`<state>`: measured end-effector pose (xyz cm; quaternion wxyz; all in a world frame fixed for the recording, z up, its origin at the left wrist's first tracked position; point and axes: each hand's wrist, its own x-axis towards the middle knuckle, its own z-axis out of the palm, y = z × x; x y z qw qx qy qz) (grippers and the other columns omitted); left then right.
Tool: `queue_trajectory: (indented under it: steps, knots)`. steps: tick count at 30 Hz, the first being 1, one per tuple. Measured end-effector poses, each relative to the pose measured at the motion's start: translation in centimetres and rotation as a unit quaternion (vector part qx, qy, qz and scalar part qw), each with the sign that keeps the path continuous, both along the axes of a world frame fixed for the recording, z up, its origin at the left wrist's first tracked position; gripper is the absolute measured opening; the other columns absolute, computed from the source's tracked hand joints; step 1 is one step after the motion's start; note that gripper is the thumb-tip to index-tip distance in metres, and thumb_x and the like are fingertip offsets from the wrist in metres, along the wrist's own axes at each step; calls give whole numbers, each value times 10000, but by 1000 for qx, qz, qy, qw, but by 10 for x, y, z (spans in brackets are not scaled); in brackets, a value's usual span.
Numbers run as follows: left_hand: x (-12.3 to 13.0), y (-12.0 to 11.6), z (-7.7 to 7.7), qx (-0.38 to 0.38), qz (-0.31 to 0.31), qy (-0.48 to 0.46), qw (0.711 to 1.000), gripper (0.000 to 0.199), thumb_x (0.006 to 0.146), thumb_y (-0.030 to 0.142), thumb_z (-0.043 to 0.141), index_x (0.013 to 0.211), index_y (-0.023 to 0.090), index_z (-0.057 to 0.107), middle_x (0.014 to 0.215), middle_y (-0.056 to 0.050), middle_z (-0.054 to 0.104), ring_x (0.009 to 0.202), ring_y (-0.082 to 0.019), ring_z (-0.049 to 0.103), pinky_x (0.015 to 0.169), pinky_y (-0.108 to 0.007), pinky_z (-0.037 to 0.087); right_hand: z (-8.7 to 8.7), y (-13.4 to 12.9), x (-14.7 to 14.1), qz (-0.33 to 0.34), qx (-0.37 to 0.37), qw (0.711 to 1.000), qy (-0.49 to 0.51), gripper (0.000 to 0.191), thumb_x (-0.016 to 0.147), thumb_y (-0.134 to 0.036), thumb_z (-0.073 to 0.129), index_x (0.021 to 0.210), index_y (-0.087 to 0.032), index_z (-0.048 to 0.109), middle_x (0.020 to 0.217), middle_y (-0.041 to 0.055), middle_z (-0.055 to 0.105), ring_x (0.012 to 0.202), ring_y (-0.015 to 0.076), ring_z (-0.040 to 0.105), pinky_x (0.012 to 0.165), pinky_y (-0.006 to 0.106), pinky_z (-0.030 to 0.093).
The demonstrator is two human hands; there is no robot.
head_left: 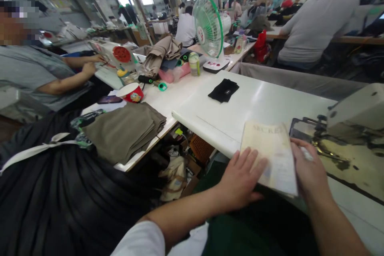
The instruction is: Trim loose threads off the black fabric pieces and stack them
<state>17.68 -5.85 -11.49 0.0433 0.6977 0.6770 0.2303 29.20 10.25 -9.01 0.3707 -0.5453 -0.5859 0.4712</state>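
Note:
A cream-coloured booklet (268, 154) with faint lettering along its top is tilted over the front edge of the white table (264, 104). On its left side lies my left hand (244, 176), fingers spread over the cover. My right hand (309, 168) grips the booklet's right edge, fingers partly behind it. Right of that hand stands a sewing machine (357, 128) with a metal presser area. Farther back on the table is a small folded black cloth (223, 90) with a little label. Dark green fabric (237, 232) covers my lap.
On the left table are a stack of olive-brown cloth (127, 130), a red bowl (133, 93), a drink can (194, 64) and a green fan (208, 28). A person (45, 72) works at the left. Black pleated fabric (66, 196) fills the lower left.

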Motion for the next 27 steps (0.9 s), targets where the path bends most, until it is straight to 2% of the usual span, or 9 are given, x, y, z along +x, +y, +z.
queue_trajectory:
  steps: [4, 7, 11, 13, 15, 17, 20, 23, 27]
  knots:
    - [-1, 5, -21, 38, 4, 39, 999, 526, 959, 303, 505, 1458, 152, 444, 1525, -119, 465, 1486, -294, 274, 1211, -479, 243, 2, -3, 8, -7, 37, 999, -28, 396, 762, -508, 659, 1014, -204, 639, 952, 81, 686, 911, 281, 658, 823, 456, 531]
    - [-16, -1, -22, 108, 23, -43, 993, 412, 984, 294, 465, 1372, 196, 558, 1420, -90, 588, 1427, -265, 399, 1154, -450, 356, 13, -12, 14, 12, 133, 991, -14, 437, 780, -524, 671, 1068, -196, 646, 1068, 136, 697, 1013, 349, 674, 938, 595, 494]
    - [-54, -29, 4, 155, -5, -260, 953, 348, 992, 267, 475, 1297, 222, 636, 1314, -97, 669, 1321, -216, 536, 1121, -405, 410, 35, -26, 22, 153, 333, 930, 21, 491, 780, -582, 708, 1126, -244, 625, 1283, 152, 647, 1256, 375, 572, 1099, 658, 367]
    - [-74, -52, 23, 100, -35, -354, 929, 313, 985, 302, 501, 1228, 248, 690, 1299, -80, 679, 1263, -221, 583, 1115, -394, 414, 42, -31, 22, 241, 412, 879, -22, 493, 768, -576, 743, 1122, -257, 616, 1323, 144, 630, 1331, 382, 501, 1138, 680, 296]
    - [-91, -75, 38, 29, -2, -419, 908, 321, 953, 369, 561, 1209, 243, 706, 1285, -76, 684, 1197, -243, 621, 1064, -380, 456, 44, -36, 18, 313, 455, 832, -57, 450, 795, -486, 760, 1149, -260, 600, 1346, 122, 618, 1341, 373, 491, 1141, 679, 290]
    - [-103, -97, 47, -26, 60, -456, 887, 374, 906, 466, 608, 1144, 207, 735, 1124, -76, 745, 1025, -248, 686, 933, -346, 529, 43, -43, 11, 384, 443, 808, -63, 409, 849, -367, 725, 1215, -268, 570, 1317, 96, 631, 1262, 325, 570, 1095, 599, 408]
    - [-117, -123, 48, -74, 109, -466, 875, 443, 830, 563, 655, 978, 161, 770, 936, -70, 762, 908, -251, 693, 837, -326, 547, 39, -57, -1, 437, 372, 818, -43, 382, 891, -273, 666, 1254, -267, 544, 1194, 76, 659, 1073, 247, 658, 920, 423, 563]
    - [-130, -139, 48, -87, 143, -430, 887, 389, 821, 521, 671, 911, 155, 769, 890, -64, 756, 843, -231, 682, 786, -312, 544, 32, -69, -13, 446, 337, 829, -12, 286, 896, -217, 639, 1169, -256, 566, 1067, 54, 668, 950, 216, 665, 827, 364, 578]
    - [-141, -150, 60, -109, 177, -351, 913, 304, 808, 392, 715, 1022, 182, 765, 1019, -69, 757, 922, -228, 681, 865, -312, 523, 21, -79, -31, 482, 349, 803, -4, 227, 896, -90, 558, 1066, -240, 583, 990, 50, 670, 912, 208, 650, 799, 356, 570]
